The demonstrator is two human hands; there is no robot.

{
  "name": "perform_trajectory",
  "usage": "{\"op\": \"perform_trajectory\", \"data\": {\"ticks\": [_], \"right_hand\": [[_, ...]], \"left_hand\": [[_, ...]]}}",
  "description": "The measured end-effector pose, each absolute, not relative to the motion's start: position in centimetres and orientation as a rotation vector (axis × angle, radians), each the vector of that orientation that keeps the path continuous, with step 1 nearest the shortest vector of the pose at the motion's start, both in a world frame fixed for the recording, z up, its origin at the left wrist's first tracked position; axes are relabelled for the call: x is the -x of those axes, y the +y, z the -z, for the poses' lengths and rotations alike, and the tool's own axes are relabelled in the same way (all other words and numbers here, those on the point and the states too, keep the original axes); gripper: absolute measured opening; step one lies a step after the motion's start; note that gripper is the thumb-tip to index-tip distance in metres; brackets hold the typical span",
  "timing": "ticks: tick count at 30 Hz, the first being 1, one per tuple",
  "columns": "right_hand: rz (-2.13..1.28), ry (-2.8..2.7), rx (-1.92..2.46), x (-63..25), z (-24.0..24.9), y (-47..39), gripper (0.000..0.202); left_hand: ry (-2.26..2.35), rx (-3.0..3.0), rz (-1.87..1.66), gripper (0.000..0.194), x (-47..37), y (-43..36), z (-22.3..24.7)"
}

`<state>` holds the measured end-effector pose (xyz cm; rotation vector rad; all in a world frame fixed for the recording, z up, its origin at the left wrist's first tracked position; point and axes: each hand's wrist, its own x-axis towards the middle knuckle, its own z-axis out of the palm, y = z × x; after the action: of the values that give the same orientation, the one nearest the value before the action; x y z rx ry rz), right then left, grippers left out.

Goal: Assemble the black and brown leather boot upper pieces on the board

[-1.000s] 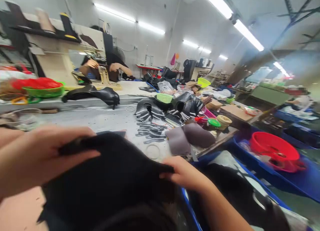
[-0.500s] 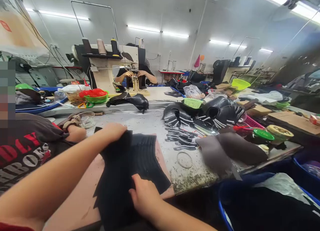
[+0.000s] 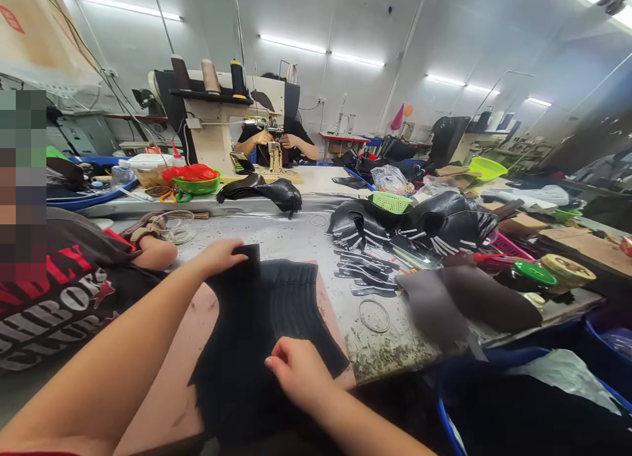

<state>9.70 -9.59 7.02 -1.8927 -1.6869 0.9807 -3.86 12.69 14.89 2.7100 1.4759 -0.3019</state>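
Observation:
Black leather pieces [image 3: 241,351] lie overlapping on a pink board [image 3: 170,377] at the table's near edge. A fan of ridged edges [image 3: 293,298] shows on their right side, and the left edge is jagged. My left hand [image 3: 222,255] is closed on the far left end of the black leather, thumb on top. Over the middle of the pieces is my right hand [image 3: 301,370], its thumb and forefinger pinched together. Whether anything thin is between those fingertips is hidden.
Right of the board lie a wire ring [image 3: 374,316], black strips [image 3: 368,268] and brown leather [image 3: 474,298]. A blue bin [image 3: 447,416] stands below the table edge. Beside me on the left sits a person [image 3: 83,285]; another works at a sewing machine [image 3: 276,147] opposite.
My left hand has shifted slightly left, its thumb now showing on the leather's corner. My right hand has curled from a spread thumb into a pinch. The camera view has shifted a little.

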Motion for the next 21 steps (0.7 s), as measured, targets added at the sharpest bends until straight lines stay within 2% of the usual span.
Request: {"op": "perform_trajectory", "data": {"ticks": [3, 9, 18, 21], "right_hand": [[-1.190, -1.556, 1.904, -9.6, -7.4, -10.1, 0.010], [-0.898, -1.811, 2.123, -10.1, -7.2, -11.2, 0.016], [-0.981, -1.758, 2.064, -10.8, -6.5, -11.2, 0.013], [-0.902, -1.822, 2.096, -11.0, -6.7, -11.3, 0.013]], "left_hand": [[1.425, -2.686, 0.366, 0.029, 3.1, 13.1, -15.2], [1.372, -2.638, 0.536, 0.029, 1.1, 13.3, -11.8], [1.366, -2.554, 0.526, 0.033, 0.9, 14.1, -10.1], [1.350, -2.550, 0.528, 0.033, 0.5, 14.1, -10.0]]}}
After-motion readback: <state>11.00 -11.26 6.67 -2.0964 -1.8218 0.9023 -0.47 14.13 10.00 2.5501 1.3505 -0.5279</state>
